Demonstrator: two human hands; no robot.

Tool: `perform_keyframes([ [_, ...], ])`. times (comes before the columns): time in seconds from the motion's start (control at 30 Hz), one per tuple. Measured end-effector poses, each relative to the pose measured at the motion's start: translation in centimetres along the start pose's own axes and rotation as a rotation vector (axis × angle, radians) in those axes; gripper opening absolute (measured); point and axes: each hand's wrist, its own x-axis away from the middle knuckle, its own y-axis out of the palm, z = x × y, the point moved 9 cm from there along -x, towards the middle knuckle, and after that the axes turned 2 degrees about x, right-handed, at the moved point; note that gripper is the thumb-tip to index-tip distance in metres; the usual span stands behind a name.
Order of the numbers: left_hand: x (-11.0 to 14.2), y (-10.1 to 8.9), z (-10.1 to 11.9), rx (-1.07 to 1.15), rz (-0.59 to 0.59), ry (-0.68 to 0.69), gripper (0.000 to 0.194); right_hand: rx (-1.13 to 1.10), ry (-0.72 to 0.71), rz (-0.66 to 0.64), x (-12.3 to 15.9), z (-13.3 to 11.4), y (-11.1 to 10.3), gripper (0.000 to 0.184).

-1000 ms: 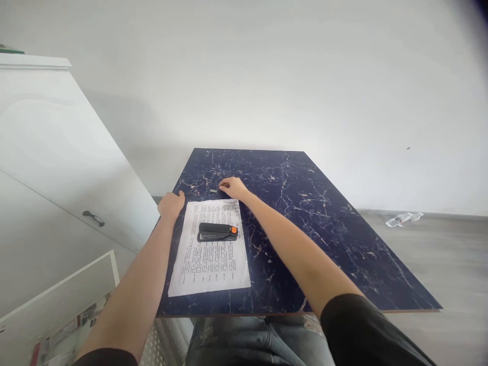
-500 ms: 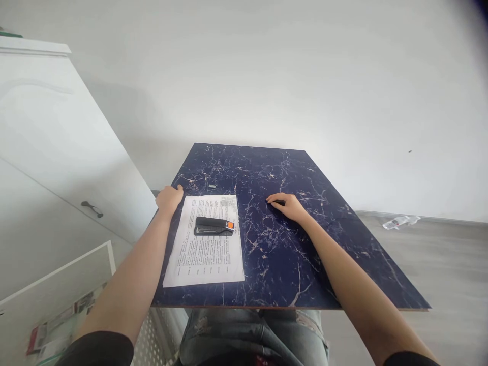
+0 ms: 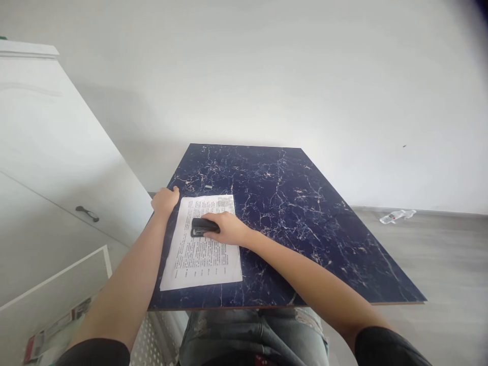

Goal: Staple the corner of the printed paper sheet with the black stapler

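A black stapler [image 3: 198, 223] lies on printed white paper [image 3: 206, 274] on a dark blue marbled table [image 3: 263, 173]. My right hand [image 3: 229, 229] is closed around the stapler's right end, thumb on the near side and fingers on the far side. The orange part of the stapler is covered by that hand. At the table's left edge is my left hand [image 3: 164, 200], curled over the rim with the thumb on top; its other fingers are mostly hidden. Beyond the paper lies a small pale strip, probably staples [image 3: 208, 186].
A white cabinet [image 3: 57, 152] with a dark handle stands at the left, close to the table. Below it, an open drawer or box [image 3: 53, 284] holds several items. A clear plastic item [image 3: 396, 217] lies on the floor by the wall at the right.
My right hand has moved left from the bare tabletop onto the stapler and closed around it. My left hand stays at the table edge. The view has shifted slightly.
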Motion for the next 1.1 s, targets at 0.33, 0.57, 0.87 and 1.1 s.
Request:
perform_keyframes([
  [0.33,0.0,0.0,0.0,0.000,0.009,-0.011,0.065,0.131,0.081,0.013,4.0,3.4,-3.0,0.018],
  [0.57,2.1,-2.4,2.0,0.022,0.266,0.072,0.060,0.110,0.157,0.024,9.8,6.2,-6.4,0.019],
  [0.87,13.4,0.8,15.1,0.239,0.023,0.965,0.033,0.092,0.134,0.069,10.2,6.4,-6.6,0.018],
  [1.1,17.4,4.3,16.7,0.146,-0.161,1.183,0.044,0.076,0.120,0.068,10.3,6.0,-6.7,0.016],
])
